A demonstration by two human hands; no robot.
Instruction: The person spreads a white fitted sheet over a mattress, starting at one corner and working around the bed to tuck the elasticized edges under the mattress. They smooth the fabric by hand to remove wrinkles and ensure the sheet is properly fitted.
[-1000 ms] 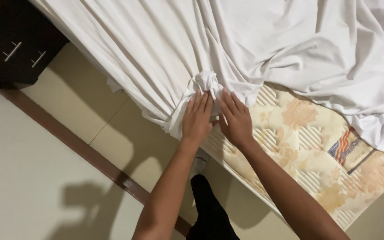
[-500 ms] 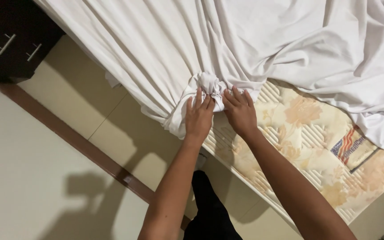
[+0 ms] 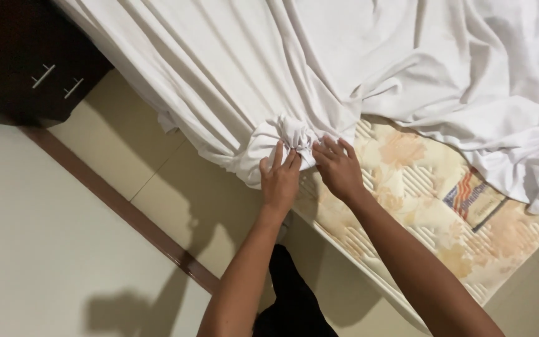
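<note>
A white bed sheet [image 3: 319, 68] covers most of a mattress [image 3: 419, 206] with a pale floral pattern. At the mattress edge the sheet is gathered into a knot-like bunch [image 3: 285, 137]. My left hand [image 3: 280, 178] presses its fingers against the lower side of that bunch. My right hand [image 3: 338, 167] pinches the bunch from the right, its palm over the bare mattress. Both forearms reach up from the bottom of the view.
A dark wooden cabinet [image 3: 26, 62] with two metal handles stands at the top left. Cream floor tiles [image 3: 151, 181] run beside the bed, with a brown skirting strip [image 3: 120, 212] along a pale wall. A label [image 3: 475, 200] lies on the mattress.
Both hands have stayed on the gathered sheet, fingers shifting slightly around the bunch. The view has drifted a little; the sheet's bunch looks tighter.
</note>
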